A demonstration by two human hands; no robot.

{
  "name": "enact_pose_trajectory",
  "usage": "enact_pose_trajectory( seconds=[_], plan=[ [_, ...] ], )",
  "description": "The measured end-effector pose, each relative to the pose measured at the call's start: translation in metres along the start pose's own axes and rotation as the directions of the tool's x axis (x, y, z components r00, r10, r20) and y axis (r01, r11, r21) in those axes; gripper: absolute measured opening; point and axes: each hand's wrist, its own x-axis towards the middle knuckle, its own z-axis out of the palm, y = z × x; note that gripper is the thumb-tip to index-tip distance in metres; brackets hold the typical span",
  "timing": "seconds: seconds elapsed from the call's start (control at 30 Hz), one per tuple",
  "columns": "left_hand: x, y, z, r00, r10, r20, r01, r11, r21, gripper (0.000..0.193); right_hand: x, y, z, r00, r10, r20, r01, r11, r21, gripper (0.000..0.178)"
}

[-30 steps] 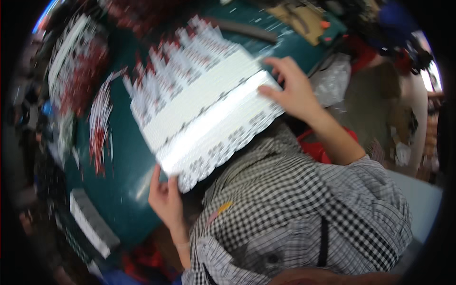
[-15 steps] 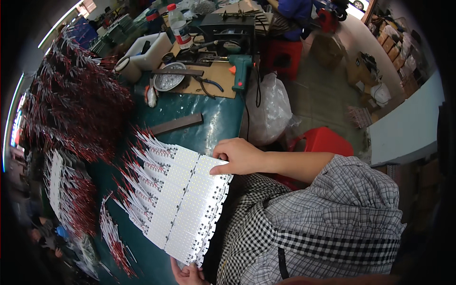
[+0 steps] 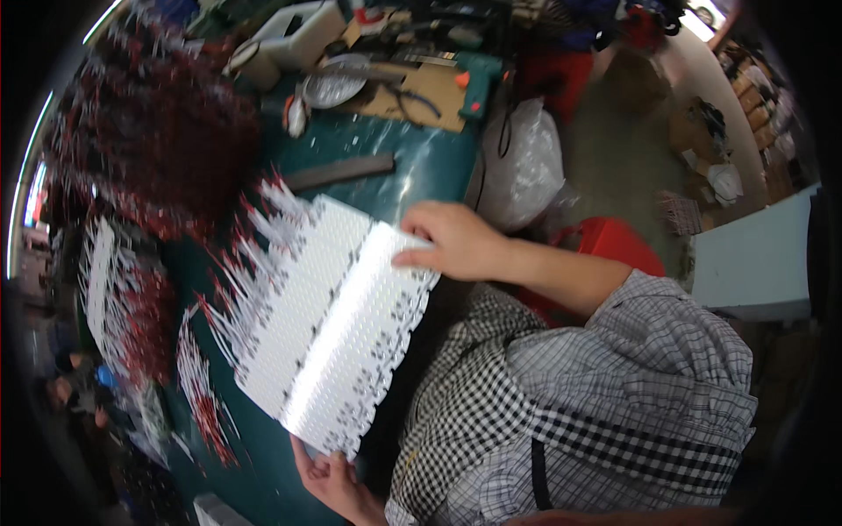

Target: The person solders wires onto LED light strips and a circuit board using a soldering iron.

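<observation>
A white LED panel sheet point(image 3: 329, 320), made of joined strips with rows of small chips, lies slanted over the bench. Red and white wires point(image 3: 254, 272) fan out from its far left edge. My right hand point(image 3: 452, 241) pinches the panel's upper right corner, with the thumb on top and the other fingers partly hidden. At the lower corner, my left hand point(image 3: 333, 482) grips the edge between its fingers. A bright glare band crosses the panel's middle. Its scalloped near edge faces my checked apron point(image 3: 474, 386).
A big heap of red and white wires point(image 3: 149, 131) stands at the far left. Wired strips point(image 3: 132, 307) and a loose wire bundle point(image 3: 206, 394) lie beside the panel. Behind are a metal bar point(image 3: 342, 173), a bowl point(image 3: 333, 86), pliers point(image 3: 412, 101) and a green tool point(image 3: 476, 83).
The whole scene has shifted upward as my head moved. The panel has tilted slightly, and its glare now runs down the middle. Both hands keep their hold.
</observation>
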Motion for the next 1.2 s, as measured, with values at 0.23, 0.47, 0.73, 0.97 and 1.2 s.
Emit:
enact_pose_trajectory(
  seconds=[0.23,0.47,0.73,0.97,1.2],
  plan=[
    [0.041,-0.021,-0.011,0.991,0.116,0.059,-0.119,0.992,0.042,0.068,0.026,-0.001,0.018,0.979,-0.128,-0.156,0.120,0.991,-0.063,0.035],
    [0.037,-0.016,-0.015,0.991,0.095,0.090,-0.103,0.990,0.094,0.067,0.013,-0.004,0.018,0.995,-0.015,-0.101,0.014,1.000,-0.010,0.041],
    [0.042,-0.012,-0.014,0.980,0.107,0.167,-0.153,0.943,0.296,0.063,0.013,-0.006,0.019,0.970,-0.091,-0.226,0.074,0.994,-0.083,0.032],
    [0.041,-0.016,-0.014,0.981,0.144,0.132,-0.183,0.914,0.363,0.063,0.017,-0.005,0.019,0.970,-0.140,-0.197,0.099,0.974,-0.202,0.033],
    [0.041,-0.017,-0.014,0.982,0.136,0.129,-0.172,0.925,0.338,0.060,0.025,-0.005,0.017,0.986,-0.024,-0.167,0.023,1.000,-0.010,0.027]
  ],
)
